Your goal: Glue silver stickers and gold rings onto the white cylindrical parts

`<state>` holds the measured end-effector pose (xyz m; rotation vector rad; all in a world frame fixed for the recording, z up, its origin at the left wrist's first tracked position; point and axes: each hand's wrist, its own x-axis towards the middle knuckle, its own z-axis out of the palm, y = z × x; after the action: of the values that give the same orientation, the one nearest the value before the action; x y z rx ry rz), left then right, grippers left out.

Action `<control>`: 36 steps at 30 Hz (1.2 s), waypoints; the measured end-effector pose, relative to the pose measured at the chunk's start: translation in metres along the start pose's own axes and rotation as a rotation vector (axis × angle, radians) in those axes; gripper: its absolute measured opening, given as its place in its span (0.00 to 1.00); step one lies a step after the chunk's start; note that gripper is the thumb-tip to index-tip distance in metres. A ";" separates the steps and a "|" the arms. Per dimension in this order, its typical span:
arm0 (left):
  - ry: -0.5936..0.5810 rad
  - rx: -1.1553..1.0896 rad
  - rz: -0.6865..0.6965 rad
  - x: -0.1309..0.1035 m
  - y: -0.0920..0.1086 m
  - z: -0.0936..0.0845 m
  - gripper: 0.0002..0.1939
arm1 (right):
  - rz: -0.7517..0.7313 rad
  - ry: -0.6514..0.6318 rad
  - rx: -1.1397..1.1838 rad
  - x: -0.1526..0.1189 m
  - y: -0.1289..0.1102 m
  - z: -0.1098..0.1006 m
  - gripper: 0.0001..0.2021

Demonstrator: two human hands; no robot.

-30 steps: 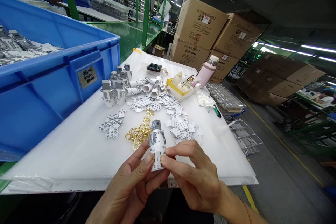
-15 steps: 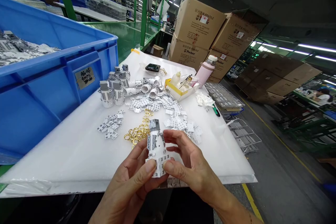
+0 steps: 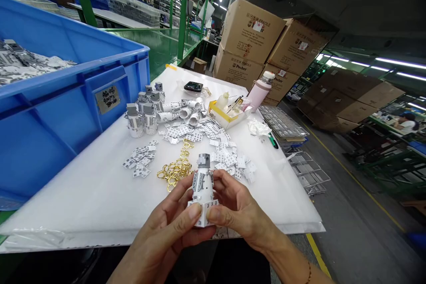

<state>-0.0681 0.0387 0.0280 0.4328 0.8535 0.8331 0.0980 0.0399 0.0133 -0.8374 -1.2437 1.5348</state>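
Note:
Upright between both hands is a white model tower (image 3: 203, 188) with a grey block on top and white panels around its base. My left hand (image 3: 176, 217) is closed on its left side, thumb pressed on a base panel. My right hand (image 3: 234, 211) grips the right side, its thumb on the base as well. Just beyond lie gold rings (image 3: 175, 171) in a loose heap. White panels with small square holes (image 3: 229, 157) are scattered behind the tower, and a smaller pile of panels (image 3: 141, 159) lies to the left.
Several similar towers (image 3: 143, 115) stand beside a big blue bin (image 3: 116, 71) on the left. White tubes (image 3: 184, 113) lie near them. A small yellow-edged tray (image 3: 226, 120), a pink bottle (image 3: 259, 93) and a green-handled tool (image 3: 273, 141) sit further back on the white table (image 3: 100, 195).
The tower has shifted slightly right and turned a little in my hands, now standing straighter. My right fingers have closed in around its side.

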 end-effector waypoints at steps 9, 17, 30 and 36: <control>0.147 0.268 0.418 0.008 -0.012 0.002 0.14 | -0.122 0.222 -0.085 0.005 0.012 0.013 0.22; 0.231 0.301 0.691 0.014 -0.029 0.000 0.07 | -0.196 0.386 -0.095 -0.001 0.010 0.028 0.15; 0.262 0.448 0.719 0.014 -0.032 -0.001 0.02 | -0.195 0.351 -0.308 -0.018 0.005 0.021 0.10; 0.223 0.430 0.696 0.014 -0.037 0.004 0.04 | -0.112 0.308 -0.112 -0.017 0.007 0.022 0.11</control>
<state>-0.0419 0.0268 0.0001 1.0670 1.1126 1.3572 0.0817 0.0165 0.0115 -1.0175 -1.1354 1.2033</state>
